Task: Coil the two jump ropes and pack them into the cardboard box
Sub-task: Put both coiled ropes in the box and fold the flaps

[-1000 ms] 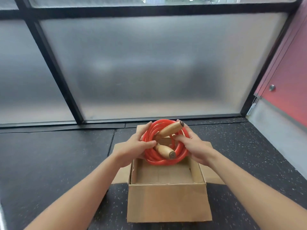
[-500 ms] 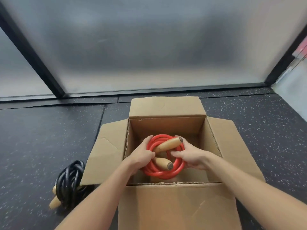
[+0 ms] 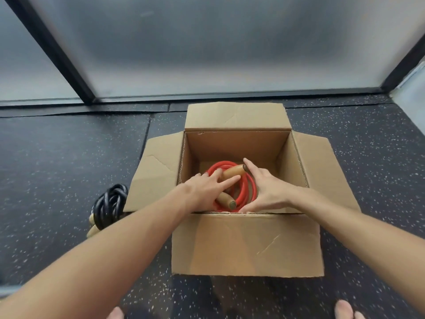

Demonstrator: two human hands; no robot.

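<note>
Inside box (image 3: 236,146), nearside, red rope (image 3: 249,192).

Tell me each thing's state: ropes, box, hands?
Cardboard box: open, flaps folded out.
Red jump rope: coiled, inside the box.
Black jump rope: coiled, on the floor beside the box.
Left hand: open, fingers on the red rope.
Right hand: open, at the rope's right side.

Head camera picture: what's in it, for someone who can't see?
The left hand and right hand touch a coiled red jump rope with wooden handles inside an open brown cardboard box. A coiled black jump rope lies on the floor beside it.
</note>
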